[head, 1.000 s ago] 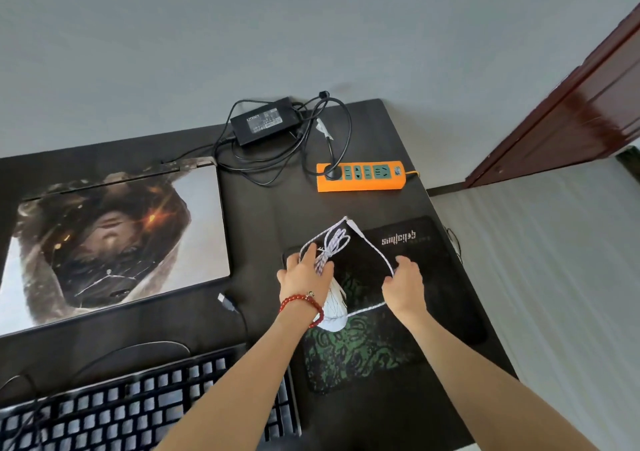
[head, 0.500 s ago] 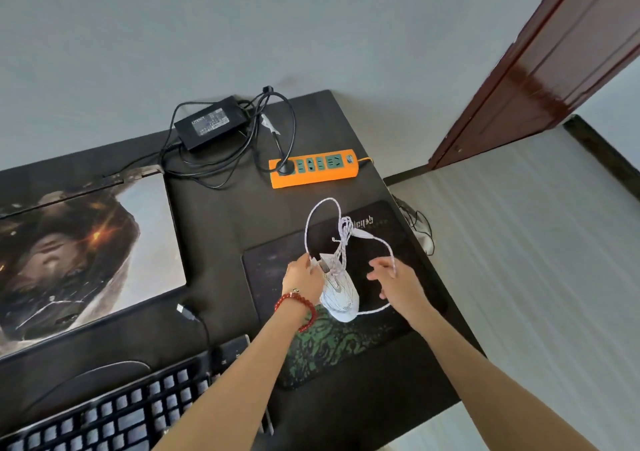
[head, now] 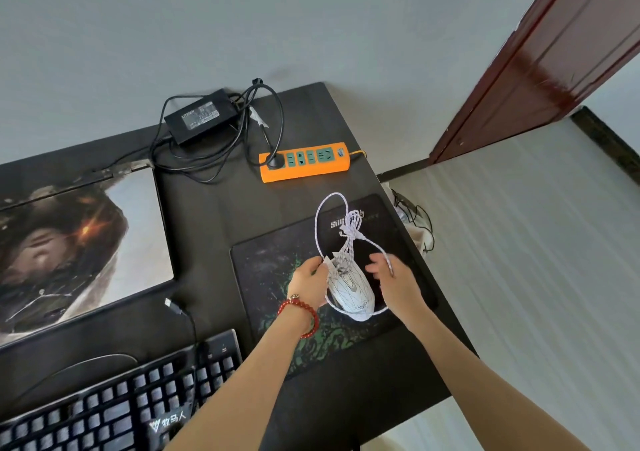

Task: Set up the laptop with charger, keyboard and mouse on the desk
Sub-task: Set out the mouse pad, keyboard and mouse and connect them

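Observation:
A white mouse (head: 353,293) rests on the black-and-green mouse pad (head: 273,270). Its white braided cable (head: 350,223) loops and bunches above it. My left hand (head: 310,284) pinches the cable end beside the mouse's left side. My right hand (head: 394,279) hovers at the mouse's right with fingers spread, the cable loop running over them. The closed laptop (head: 83,242), lid printed with a picture, lies at the left. The black charger brick (head: 199,115) with tangled cords sits at the back. The black keyboard (head: 114,405) is at the front left, its USB plug (head: 172,305) loose on the desk.
An orange power strip (head: 306,161) with one black plug in it lies behind the pad. The dark desk (head: 214,222) ends just right of the pad, where thin wires (head: 414,220) hang over the edge. A brown door (head: 550,59) stands at the right.
The view has swung right. My left hand has slid off the mouse to its left side, uncovering it. My right hand has loosened its hold on the cable loop and opened.

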